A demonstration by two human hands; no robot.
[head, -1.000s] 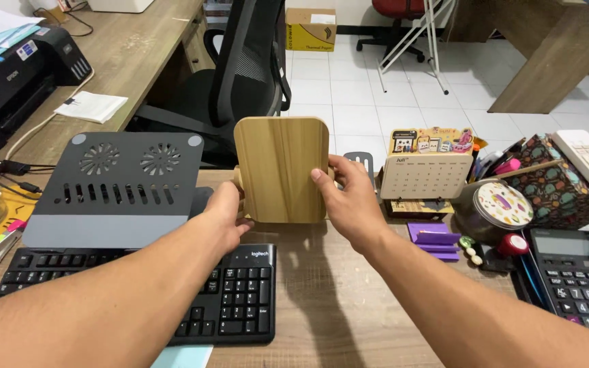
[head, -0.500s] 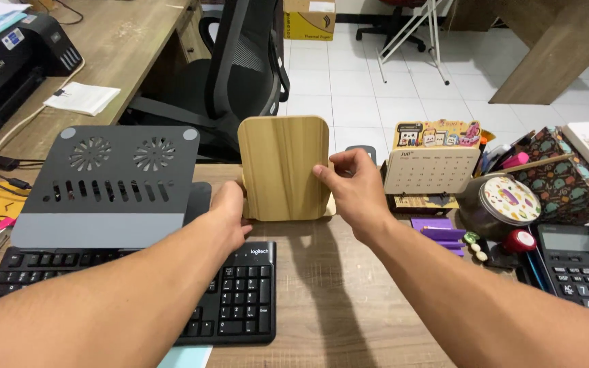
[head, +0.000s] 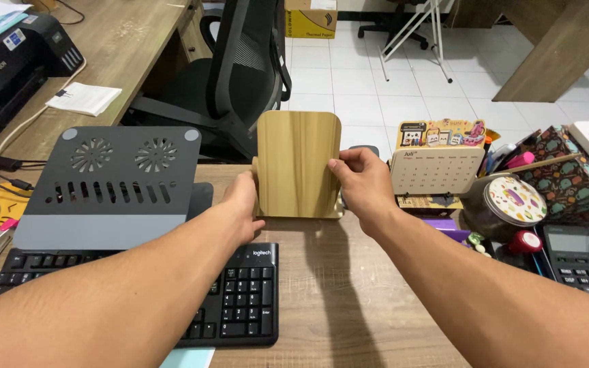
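Wooden stand (head: 299,163) held upright between two hands at the far edge of the desk (head: 349,300).

The stand's long axis ran vertically, its broad face toward the camera, directly ahead of both arms. The left hand (head: 243,208) was cupped against the lower left edge; the right hand (head: 364,182) pinched the right edge at mid-height, thumb on the front face. Both were equally near. A laptop cooling stand (head: 114,187) lay to the left, a desk calendar (head: 438,163) to the right, and a keyboard (head: 233,300) nearer.

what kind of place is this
Most likely an office: a wooden desk with a black keyboard, a printer on the side desk, a desk calendar and an office chair.
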